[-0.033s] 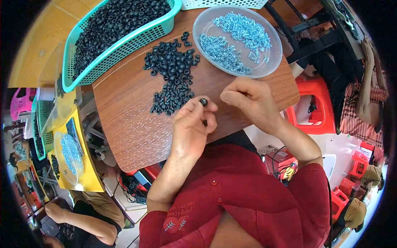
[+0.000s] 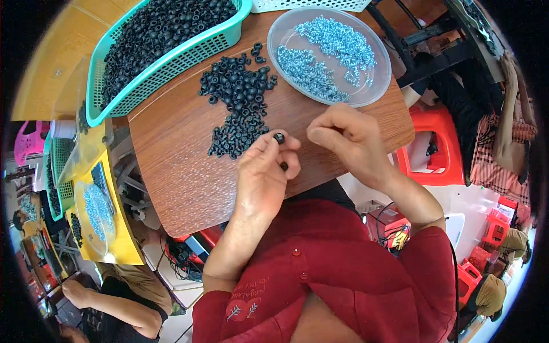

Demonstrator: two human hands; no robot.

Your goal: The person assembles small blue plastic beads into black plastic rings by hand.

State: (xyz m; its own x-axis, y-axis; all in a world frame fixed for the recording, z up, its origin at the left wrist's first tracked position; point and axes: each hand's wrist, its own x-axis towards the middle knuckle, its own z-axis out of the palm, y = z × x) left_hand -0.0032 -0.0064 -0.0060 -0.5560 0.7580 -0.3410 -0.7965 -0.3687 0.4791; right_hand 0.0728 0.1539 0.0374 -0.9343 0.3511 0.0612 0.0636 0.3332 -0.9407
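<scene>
My left hand (image 2: 264, 166) is closed over the table's near side. Its thumb and forefinger pinch a small black round plastic part (image 2: 279, 138) with an opening on top. A second black part (image 2: 284, 166) sits in its curled fingers. To its right, apart from it, my right hand (image 2: 350, 143) has thumb and forefinger pressed together; whatever lies between them is hidden. Just beyond my left hand is a pile of small black rings (image 2: 235, 137), and farther off a heap of black round caps (image 2: 234, 86). A clear round tray (image 2: 320, 51) with small bluish metal springs (image 2: 311, 74) stands beyond my right hand.
A teal basket (image 2: 171, 71) full of black parts stands at the table's far left. A white basket (image 2: 309, 6) touches the far edge. Right of the wooden table (image 2: 183, 188) is a red stool (image 2: 440, 146). A co-worker's arm (image 2: 114, 306) shows at a yellow table (image 2: 126, 240) on the left.
My left hand has turned very slightly, so the openings of the black parts show more. My right hand has shifted a touch to the right.
</scene>
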